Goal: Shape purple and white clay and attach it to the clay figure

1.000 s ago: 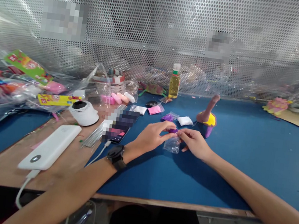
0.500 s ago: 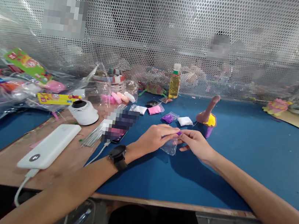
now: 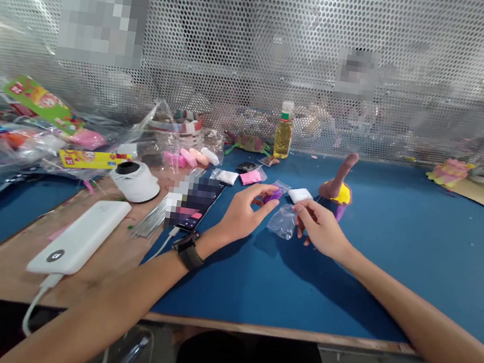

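My left hand (image 3: 247, 209), with a black watch at the wrist, reaches to a purple lump (image 3: 272, 195) between its thumb and fingers. The lump overlaps a small clear bag lying behind it. In my right hand (image 3: 319, 227) a clear plastic bag (image 3: 282, 222) is pinched at its edge and hangs over the blue table. A white packet (image 3: 300, 196) lies just beyond my right fingers. Behind my right hand stands a clay figure (image 3: 340, 189) with a long brownish neck, a yellow rim and a purple base. A pink packet (image 3: 251, 177) lies behind my left hand.
A phone (image 3: 201, 200) and thin wires (image 3: 152, 211) lie left of my left hand. Further left are a white power bank (image 3: 81, 237), a white roll (image 3: 136, 183) and plastic-wrapped items. An oil bottle (image 3: 283, 133) stands near the perforated metal screen.
My hands have moved apart. My left hand has shifted left and away from me with the purple lump; the clear bag stays with my right hand.
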Tool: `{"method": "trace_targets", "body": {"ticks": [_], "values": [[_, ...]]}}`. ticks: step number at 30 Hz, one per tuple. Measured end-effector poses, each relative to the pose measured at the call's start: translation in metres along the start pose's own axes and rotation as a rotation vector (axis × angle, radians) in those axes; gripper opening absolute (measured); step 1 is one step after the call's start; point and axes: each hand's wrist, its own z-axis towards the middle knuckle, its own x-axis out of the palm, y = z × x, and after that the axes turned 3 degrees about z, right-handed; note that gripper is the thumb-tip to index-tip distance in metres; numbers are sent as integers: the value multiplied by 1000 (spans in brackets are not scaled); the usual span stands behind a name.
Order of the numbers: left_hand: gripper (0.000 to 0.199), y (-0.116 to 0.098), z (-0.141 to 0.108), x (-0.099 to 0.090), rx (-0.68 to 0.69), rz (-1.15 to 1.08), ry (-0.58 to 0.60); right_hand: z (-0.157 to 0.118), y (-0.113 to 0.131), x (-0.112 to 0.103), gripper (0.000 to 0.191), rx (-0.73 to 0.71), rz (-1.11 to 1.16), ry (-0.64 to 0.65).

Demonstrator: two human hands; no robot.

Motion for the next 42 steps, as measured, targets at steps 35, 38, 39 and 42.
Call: {"method": "trace_targets", "body": {"ticks": [35, 38, 39, 42], "values": [[9, 1, -3, -1, 172, 97, 132, 1, -4, 0, 30, -66, -70, -55], [7, 2, -4, 1, 187, 83, 166, -1, -3, 2, 31, -65, -37, -8], [7, 3, -4, 1, 189, 77, 171, -2, -2, 3, 31, -68, -31, 5], [8, 3, -5, 2, 193, 70, 175, -3, -3, 5, 30, -85, -28, 38]]}}
